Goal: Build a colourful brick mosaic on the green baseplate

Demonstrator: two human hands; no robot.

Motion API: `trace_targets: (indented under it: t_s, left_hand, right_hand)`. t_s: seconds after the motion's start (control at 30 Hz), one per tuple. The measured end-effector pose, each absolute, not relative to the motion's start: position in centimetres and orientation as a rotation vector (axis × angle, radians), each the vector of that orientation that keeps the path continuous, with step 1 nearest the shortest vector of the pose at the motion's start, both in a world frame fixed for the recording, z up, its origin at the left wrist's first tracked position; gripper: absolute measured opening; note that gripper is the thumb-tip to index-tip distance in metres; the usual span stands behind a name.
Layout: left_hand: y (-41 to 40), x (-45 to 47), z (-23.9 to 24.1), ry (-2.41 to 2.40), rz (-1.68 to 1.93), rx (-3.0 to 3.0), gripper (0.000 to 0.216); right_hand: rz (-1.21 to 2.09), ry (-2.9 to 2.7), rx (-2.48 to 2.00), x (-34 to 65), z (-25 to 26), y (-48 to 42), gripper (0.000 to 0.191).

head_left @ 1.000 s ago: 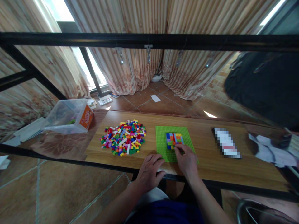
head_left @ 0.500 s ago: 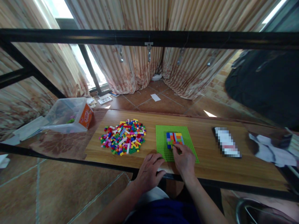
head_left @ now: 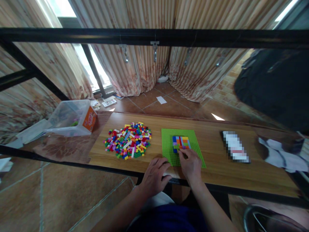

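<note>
A green studded baseplate [head_left: 166, 141] lies on the wooden table in front of me. Near its middle, a compact patch of colourful toy bricks [head_left: 180, 142] is built in blue, red, orange, yellow and purple. My right hand [head_left: 190, 162] pinches thumb and fingertips together at the patch's front edge; whatever sits between them is hidden. My left hand [head_left: 154, 175] lies open at the table's front edge, fingers stretched forward to the baseplate's near left corner. Left of the plate spreads a loose pile of mixed toy bricks [head_left: 127, 141].
A clear plastic bin [head_left: 69, 117] with an orange label stands beyond the table's left end. On the right of the table [head_left: 214, 174] lies a phone-like object [head_left: 235, 147] with a blurred screen, then some white papers [head_left: 282, 156]. A black metal bar [head_left: 96, 36] crosses ahead.
The view has shifted very slightly. Both hands stay in nearly the same places, with the right fingertips still at the brick patch's front edge.
</note>
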State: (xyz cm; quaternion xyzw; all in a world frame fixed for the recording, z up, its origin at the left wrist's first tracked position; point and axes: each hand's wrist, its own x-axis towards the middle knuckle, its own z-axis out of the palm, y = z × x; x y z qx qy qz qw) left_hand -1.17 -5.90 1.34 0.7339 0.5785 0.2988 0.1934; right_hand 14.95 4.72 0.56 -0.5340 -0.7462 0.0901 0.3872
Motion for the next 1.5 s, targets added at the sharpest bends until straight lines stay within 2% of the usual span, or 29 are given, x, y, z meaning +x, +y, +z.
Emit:
trace_targets:
  t_s: [0.27,0.47,0.6,0.83,1.1,1.5]
  left_hand:
    - [-5.9,-1.2,1.3,1.641,0.827,2.081,0.04]
    - [-5.9,-1.1,1.4,1.64,0.854,2.095,0.038]
    - [-5.8,-1.1,1.5,1.636,0.88,2.08,0.036]
    - [-4.1,-1.1,2.3,1.717,0.932,2.049,0.037]
    - [-0.3,1.7,3.7,1.773,0.564,2.311,0.056]
    - [0.6,2.4,3.5,1.875,0.351,2.446,0.045]
  right_hand:
    - [0.367,-1.846,-1.353,15.1,0.6,4.8,0.032]
    - [0.63,-1.744,-1.318,16.0,0.7,5.3,0.027]
    - [0.764,-1.634,-1.322,17.0,0.9,5.1,0.03]
    - [0.654,-1.521,-1.461,19.7,0.6,4.8,0.037]
    - [0.503,-1.633,-1.438,20.5,-0.9,5.0,0.035]
    - [0.425,-1.721,-1.419,20.1,-0.6,4.8,0.033]
